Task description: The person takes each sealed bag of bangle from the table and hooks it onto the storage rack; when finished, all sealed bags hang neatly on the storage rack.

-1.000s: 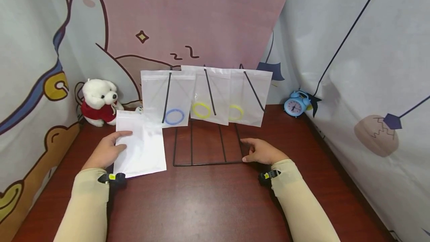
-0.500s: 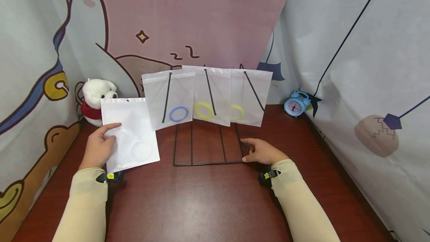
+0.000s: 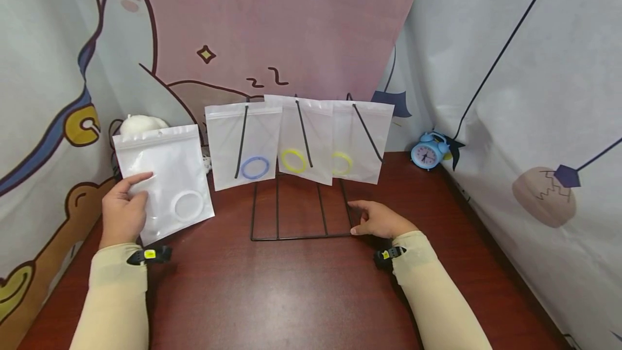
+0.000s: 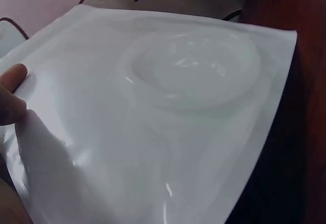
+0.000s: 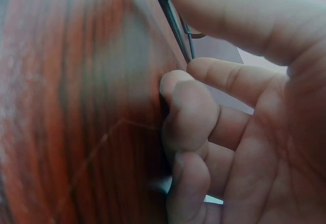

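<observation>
My left hand point(image 3: 121, 212) pinches the left edge of a white zip bag point(image 3: 162, 161), thumb in front, and holds it tilted above the table's left side. Inside its lower right part shows a whitish ring point(image 3: 188, 206). In the left wrist view the bag point(image 4: 102, 142) fills most of the frame. My right hand point(image 3: 386, 220) grips the front right corner of a black wire rack point(image 3: 296, 238), its thumb and fingers at the wire. From the rack's prongs hang three similar bags: one with a blue ring point(image 3: 255, 168), two with yellow rings point(image 3: 293, 161).
A white plush bear point(image 3: 141, 124) in red sits behind the held bag, mostly hidden. A light blue alarm clock point(image 3: 427, 153) stands at the back right. Printed curtains enclose the brown table point(image 3: 291, 296) at back and sides.
My left hand has moved left and up with the bag, drawing it away from the hanging bags, and now covers most of the bear. The right hand stays at the rack's corner.
</observation>
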